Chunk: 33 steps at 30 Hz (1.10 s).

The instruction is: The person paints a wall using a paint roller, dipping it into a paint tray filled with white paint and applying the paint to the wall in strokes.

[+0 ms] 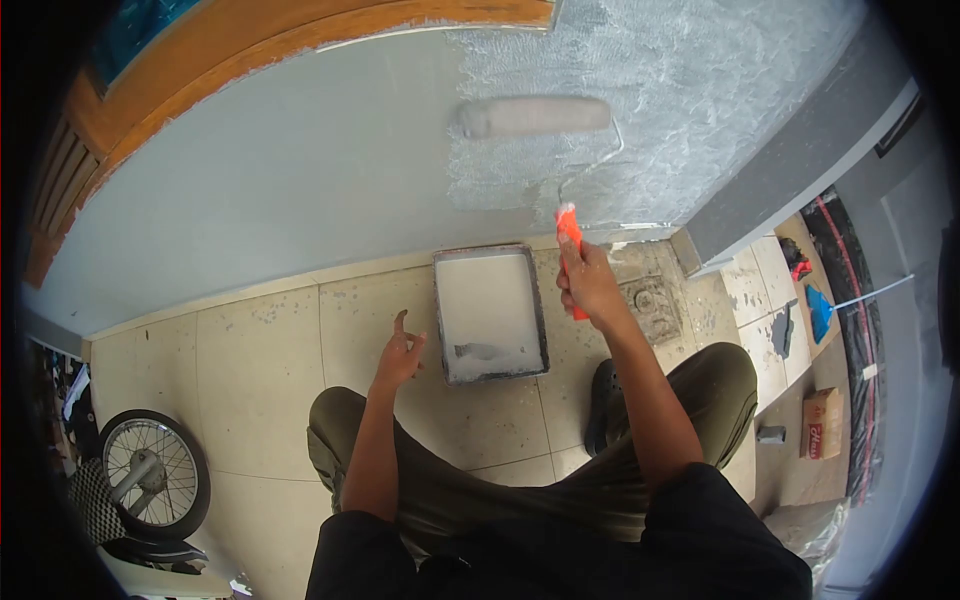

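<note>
In my right hand [590,283] is the orange handle of a paint roller [535,117], fingers wrapped round it. Its long fuzzy sleeve lies across the wall [360,150], slightly blurred, at the border between smooth grey and wet, streaky paint. Between my knees and the wall, a dark-rimmed paint tray [441,320] rests on the tiled floor, holding pale paint with a dark patch at its near end. Just left of the tray hovers my left hand [402,358], holding nothing, one finger stretched out and the others partly bent.
A wooden window frame [230,60] borders the wall above. A motorcycle wheel [153,478] stands at the lower left. On the right are a grey pillar [790,150], a small cardboard box [822,424] and a blue object [819,312]. Paint spots mark the floor tiles [250,350].
</note>
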Motion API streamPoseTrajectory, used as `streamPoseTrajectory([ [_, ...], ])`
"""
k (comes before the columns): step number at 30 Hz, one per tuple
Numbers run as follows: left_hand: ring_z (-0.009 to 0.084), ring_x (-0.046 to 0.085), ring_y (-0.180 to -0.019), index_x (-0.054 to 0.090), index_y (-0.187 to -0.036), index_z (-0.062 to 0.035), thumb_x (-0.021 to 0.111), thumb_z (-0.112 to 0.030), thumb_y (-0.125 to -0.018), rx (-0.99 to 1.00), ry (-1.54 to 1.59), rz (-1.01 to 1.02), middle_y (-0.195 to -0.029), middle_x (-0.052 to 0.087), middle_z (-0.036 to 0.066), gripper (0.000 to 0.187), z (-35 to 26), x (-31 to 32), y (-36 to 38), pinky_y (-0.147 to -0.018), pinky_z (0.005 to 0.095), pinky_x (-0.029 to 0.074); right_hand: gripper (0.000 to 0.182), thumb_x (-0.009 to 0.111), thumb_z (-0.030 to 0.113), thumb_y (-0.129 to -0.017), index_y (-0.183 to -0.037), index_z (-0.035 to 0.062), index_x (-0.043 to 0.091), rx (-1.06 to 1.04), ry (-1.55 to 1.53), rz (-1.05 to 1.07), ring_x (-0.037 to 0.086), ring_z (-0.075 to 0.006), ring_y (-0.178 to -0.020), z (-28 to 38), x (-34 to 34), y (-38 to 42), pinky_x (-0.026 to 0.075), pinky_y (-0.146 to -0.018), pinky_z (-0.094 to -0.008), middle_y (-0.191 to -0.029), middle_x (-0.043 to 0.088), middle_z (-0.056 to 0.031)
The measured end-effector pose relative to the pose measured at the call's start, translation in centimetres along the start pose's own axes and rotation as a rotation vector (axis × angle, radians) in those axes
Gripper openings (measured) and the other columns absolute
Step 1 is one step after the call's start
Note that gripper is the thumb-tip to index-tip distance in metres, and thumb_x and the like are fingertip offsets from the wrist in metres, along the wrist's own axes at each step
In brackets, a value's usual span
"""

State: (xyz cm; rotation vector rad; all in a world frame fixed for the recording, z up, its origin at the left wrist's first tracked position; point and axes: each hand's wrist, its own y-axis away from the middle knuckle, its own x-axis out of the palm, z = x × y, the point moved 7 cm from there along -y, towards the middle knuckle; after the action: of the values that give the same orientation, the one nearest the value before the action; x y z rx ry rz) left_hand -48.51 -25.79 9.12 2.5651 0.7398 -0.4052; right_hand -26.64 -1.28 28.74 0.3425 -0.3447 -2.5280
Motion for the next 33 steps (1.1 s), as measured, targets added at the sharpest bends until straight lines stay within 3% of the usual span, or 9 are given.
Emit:
streamPoseTrajectory([
  [5, 0.0218, 0.069, -0.060, 0.012, -0.157, -0.0060, 0.056, -0.034, -0.101, -0.005, -0.008, 0.023, -0.104, 0.069, 0.018, 0.077, 1.2, 0.1, -0.6, -0.049, 0.0328, 0.054, 0.049, 0.049, 0.050, -0.102, -0.077, 0.0084, 0.045, 0.198, -0.006, 0.064, 0.042, -0.0134, -0.039, -10.6, 2.3, -3.2, 0.038, -0.036, -0.0330, -0.058, 0.045, -0.0021],
  [6, 0.0226, 0.068, -0.059, 0.012, -0.157, -0.0052, 0.056, -0.034, -0.101, 0.017, 0.017, 0.023, -0.102, 0.070, 0.019, 0.078, 1.2, 0.2, -0.6, -0.049, 0.0335, 0.054, 0.050, 0.052, 0.048, -0.101, -0.076, 0.0044, 0.048, 0.233, -0.053, 0.088, 0.044, -0.0152, -0.038, -12.8, 2.5, -4.4, 0.038, -0.033, -0.0344, -0.057, 0.048, -0.0051],
  [9, 0.0230, 0.067, -0.056, 0.011, -0.156, -0.0021, 0.056, -0.035, -0.100, 0.025, 0.016, -0.027, -0.092, 0.071, 0.019, 0.079, 0.5, -0.2, -0.5, -0.051, 0.0341, 0.054, 0.051, 0.048, 0.049, -0.102, -0.075, 0.0056, 0.050, 0.270, 0.070, 0.085, 0.044, -0.0154, -0.040, -17.1, 3.3, -6.6, 0.039, -0.036, -0.0353, -0.059, 0.047, -0.0043],
  [14, 0.0222, 0.063, -0.051, 0.012, -0.154, 0.0038, 0.056, -0.035, -0.101, 0.074, 0.000, -0.028, -0.067, 0.066, 0.013, 0.079, 0.5, -1.0, -0.5, -0.052, 0.0364, 0.052, 0.051, 0.046, 0.051, -0.102, -0.077, 0.0060, 0.049, 0.326, 0.074, 0.107, 0.043, -0.0154, -0.041, -16.9, 4.2, -7.3, 0.039, -0.039, -0.0357, -0.060, 0.048, -0.0050],
  [18, 0.0230, 0.064, -0.055, 0.013, -0.154, 0.0053, 0.056, -0.034, -0.101, 0.032, 0.032, -0.058, -0.066, 0.064, 0.012, 0.078, 1.1, -1.5, -0.8, -0.055, 0.0386, 0.052, 0.048, 0.045, 0.050, -0.103, -0.082, 0.0068, 0.049, 0.311, 0.048, 0.147, 0.042, -0.0144, -0.042, -13.3, 3.6, -5.8, 0.038, -0.040, -0.0341, -0.060, 0.046, -0.0027],
  [22, 0.0296, 0.067, -0.071, 0.024, -0.151, 0.0013, 0.060, -0.027, -0.098, 0.239, -0.068, -0.172, -0.074, 0.065, 0.015, 0.070, 2.2, 0.5, -2.7, -0.072, 0.0421, 0.053, 0.043, 0.050, 0.049, -0.101, -0.082, 0.0108, 0.046, 0.230, 0.062, 0.099, 0.041, -0.0127, -0.041, -7.0, 2.3, -2.2, 0.036, -0.037, -0.0310, -0.059, 0.045, -0.0013],
  [26, 0.0257, 0.067, -0.081, 0.053, -0.126, -0.0002, 0.069, -0.017, -0.091, 0.332, 0.228, -0.169, -0.093, 0.067, 0.016, 0.041, 0.7, 1.2, -3.3, -0.071, 0.0400, 0.054, 0.041, 0.054, 0.051, -0.100, -0.082, 0.0149, 0.045, 0.128, 0.063, 0.054, 0.036, -0.0094, -0.039, -2.3, 1.1, -0.2, 0.030, -0.033, -0.0275, -0.058, 0.041, 0.0023],
  [30, 0.0226, 0.066, -0.088, 0.055, -0.120, -0.0032, 0.068, -0.007, -0.086, 0.352, 0.248, -0.159, -0.104, 0.066, 0.015, 0.037, 2.5, 0.4, -4.4, -0.071, 0.0375, 0.055, 0.039, 0.054, 0.051, -0.100, -0.085, 0.0159, 0.047, 0.033, 0.032, 0.050, 0.033, -0.0076, -0.039, 0.4, -0.1, -0.4, 0.028, -0.033, -0.0261, -0.059, 0.041, 0.0038],
  [33, 0.0206, 0.066, -0.095, 0.046, -0.128, -0.0102, 0.064, 0.004, -0.080, 0.320, 0.827, -0.005, -0.115, 0.063, 0.008, 0.053, 1.0, 1.3, -4.2, -0.072, 0.0350, 0.055, 0.037, 0.055, 0.050, -0.100, -0.089, 0.0143, 0.050, 0.015, 0.002, 0.098, 0.036, -0.0072, -0.042, 3.0, 0.5, 1.6, 0.031, -0.035, -0.0255, -0.062, 0.042, 0.0033],
])
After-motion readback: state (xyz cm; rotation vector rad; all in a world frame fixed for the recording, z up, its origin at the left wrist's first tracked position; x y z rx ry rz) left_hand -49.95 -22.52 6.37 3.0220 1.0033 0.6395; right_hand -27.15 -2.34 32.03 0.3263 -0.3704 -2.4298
